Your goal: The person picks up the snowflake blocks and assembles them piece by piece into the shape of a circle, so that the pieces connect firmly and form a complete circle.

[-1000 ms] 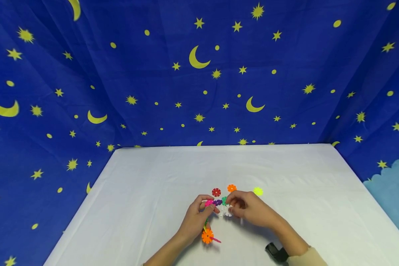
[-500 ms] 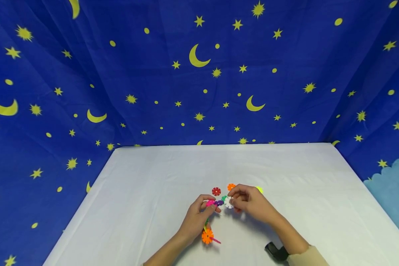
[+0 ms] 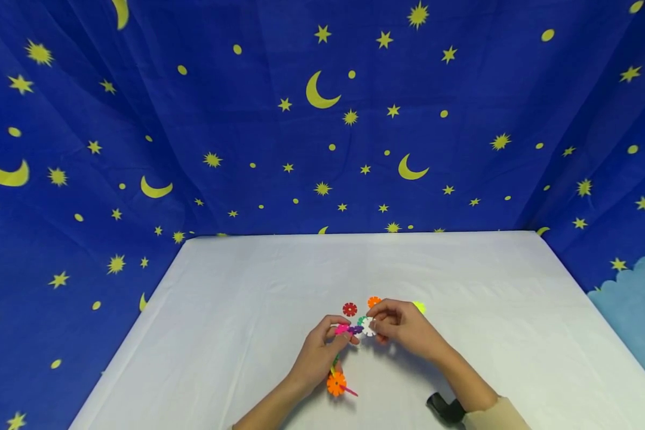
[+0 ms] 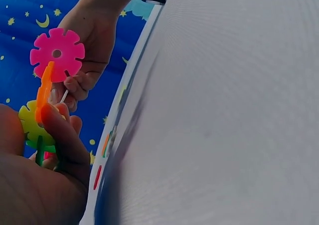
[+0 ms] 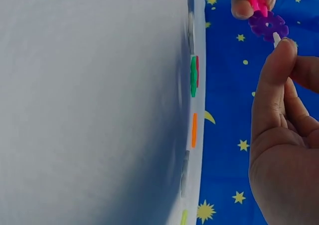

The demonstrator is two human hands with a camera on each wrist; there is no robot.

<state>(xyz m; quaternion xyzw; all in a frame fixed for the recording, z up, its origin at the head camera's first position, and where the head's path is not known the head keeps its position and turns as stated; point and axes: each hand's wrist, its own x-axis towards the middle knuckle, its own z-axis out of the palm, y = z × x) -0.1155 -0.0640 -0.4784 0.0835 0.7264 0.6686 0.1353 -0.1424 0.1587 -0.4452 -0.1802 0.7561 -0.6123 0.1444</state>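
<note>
My left hand (image 3: 316, 353) grips a chain of slotted plastic snowflake discs. In the left wrist view the chain shows a pink disc (image 4: 57, 54), an orange disc (image 4: 45, 90), a yellow disc (image 4: 31, 121) and a green disc (image 4: 46, 147). A purple disc (image 5: 268, 25) forms the end towards my right hand (image 3: 411, 331). Between right thumb and fingers I pinch a white disc (image 3: 368, 326). Its edge meets the purple disc's rim in the right wrist view; whether the slots interlock I cannot tell.
On the white table (image 3: 269, 280) beyond my hands lie a loose red disc (image 3: 350, 309), an orange one (image 3: 374, 301), a yellow one (image 3: 420, 307) and a partly hidden green one (image 3: 361, 321). A black object (image 3: 445, 409) is by the right forearm. Starry blue cloth (image 3: 247, 119) surrounds the table.
My right hand has raised the white disc, then brought it slightly left against the purple disc. The left hand has shifted only a little, still holding the chain.
</note>
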